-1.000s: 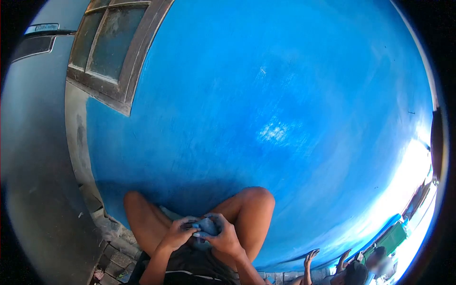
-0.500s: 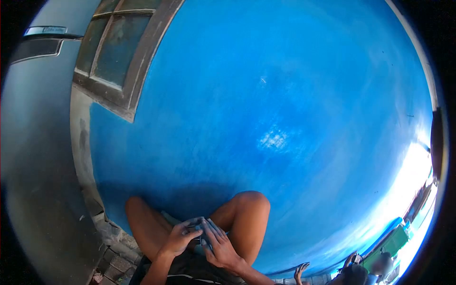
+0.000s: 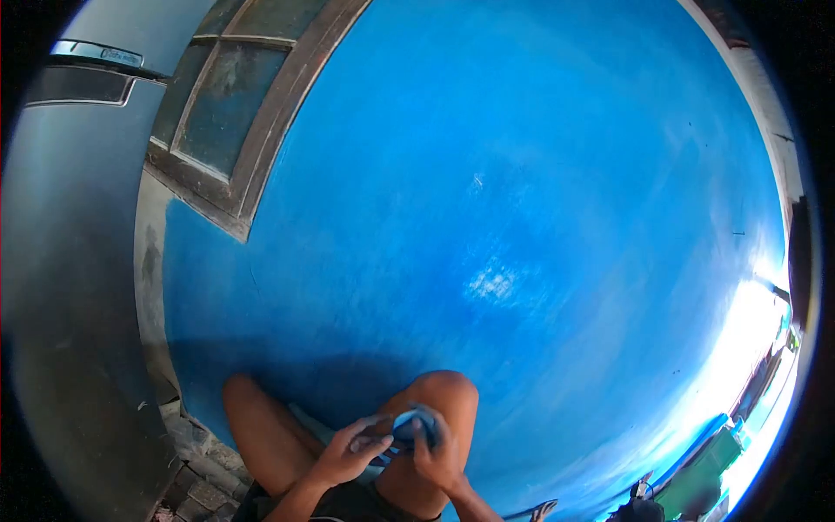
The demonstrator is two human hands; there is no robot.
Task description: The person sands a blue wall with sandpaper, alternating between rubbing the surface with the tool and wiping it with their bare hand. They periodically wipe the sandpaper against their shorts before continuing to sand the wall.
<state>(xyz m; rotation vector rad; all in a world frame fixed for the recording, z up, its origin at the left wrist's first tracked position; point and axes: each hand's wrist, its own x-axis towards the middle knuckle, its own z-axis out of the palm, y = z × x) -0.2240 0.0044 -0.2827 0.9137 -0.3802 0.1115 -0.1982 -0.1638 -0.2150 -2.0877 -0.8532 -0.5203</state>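
Between the person's bent knees, at the bottom centre, both hands are held close together. My right hand has its fingers curled round a small blue-grey piece that looks soft, like cloth. Beside it, my left hand has thumb and fingertips brought together near the piece; whether something thin lies between them is too small to tell. The fingers look stained grey. More light blue material shows behind the hands, between the legs.
A blue wall stands in front. A wood-framed window is at upper left, beside a grey metal surface. Bricks and rubble lie at lower left. At lower right are a green container, another person's hand and dark shapes.
My right hand has turned and lifted, and the blue-grey piece now shows in its fingers. My left hand has shifted slightly right. The view has tilted, and people at lower right show less.
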